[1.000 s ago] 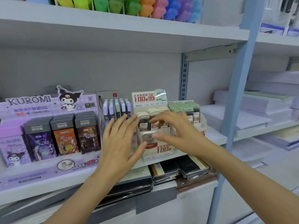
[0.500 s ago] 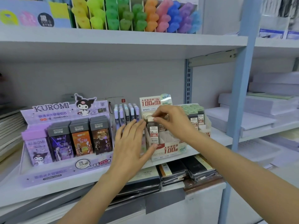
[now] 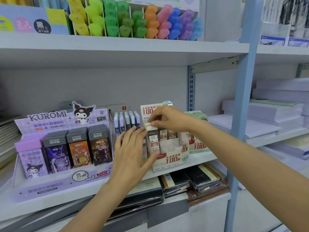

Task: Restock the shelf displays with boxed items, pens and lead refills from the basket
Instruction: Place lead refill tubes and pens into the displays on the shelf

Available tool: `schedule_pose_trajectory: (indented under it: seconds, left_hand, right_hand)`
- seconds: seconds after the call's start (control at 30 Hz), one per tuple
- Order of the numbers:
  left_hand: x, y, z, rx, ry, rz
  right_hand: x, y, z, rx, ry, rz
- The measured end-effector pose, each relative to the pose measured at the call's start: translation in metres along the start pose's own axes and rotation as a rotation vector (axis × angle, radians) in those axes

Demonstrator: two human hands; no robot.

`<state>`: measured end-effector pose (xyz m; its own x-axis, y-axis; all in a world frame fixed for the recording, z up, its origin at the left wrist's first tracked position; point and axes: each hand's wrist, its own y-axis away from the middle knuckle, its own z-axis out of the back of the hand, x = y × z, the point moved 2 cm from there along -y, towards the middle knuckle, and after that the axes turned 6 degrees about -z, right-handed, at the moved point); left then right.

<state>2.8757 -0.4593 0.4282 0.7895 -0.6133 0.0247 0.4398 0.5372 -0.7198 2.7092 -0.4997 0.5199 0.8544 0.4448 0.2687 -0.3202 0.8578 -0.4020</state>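
**A lead refill is held upright in the display box, pinched at its cap.**

One second ago the dark slim lead-refill case (image 3: 153, 143) with a cream cap was seen low at the front of the cream cardboard display box (image 3: 173, 159), between the two hands. It is now seen upright in the box's leftmost column, with its white and red label facing forward. This matches half a second ago. The cap is pinched between the thumb and fingers (image 3: 155, 114) of the right hand (image 3: 170, 119). The left hand (image 3: 132, 153) is laid flat against the box's left side, with its fingers straight and close together and its thumb touching the front. The box stands on the white shelf (image 3: 203, 159), right of a purple Kuromi display tray (image 3: 55, 180).
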Motion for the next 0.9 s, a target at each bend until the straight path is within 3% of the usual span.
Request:
schedule_pose_trajectory:
  seconds: [0.33, 0.57, 0.67, 0.77, 0.9]
  left_hand:
    - [0.000, 0.000, -0.004, -0.022, 0.019, -0.005]
    - [0.002, 0.000, -0.005, -0.029, -0.006, 0.003]
    - [0.001, -0.002, -0.005, -0.022, -0.018, 0.005]
    - [0.002, 0.000, -0.006, -0.007, -0.062, -0.021]
    - [0.004, 0.002, -0.008, -0.021, -0.073, -0.038]
  right_hand:
    - [-0.003, 0.009, -0.014, -0.101, 0.079, 0.077]
    - [-0.004, -0.005, -0.004, 0.074, 0.023, -0.025]
    - [0.000, -0.001, -0.012, -0.143, -0.021, -0.035]
    - [0.002, 0.013, -0.024, -0.413, 0.099, 0.074]
    - [0.001, 0.021, -0.035, -0.366, 0.244, 0.138]
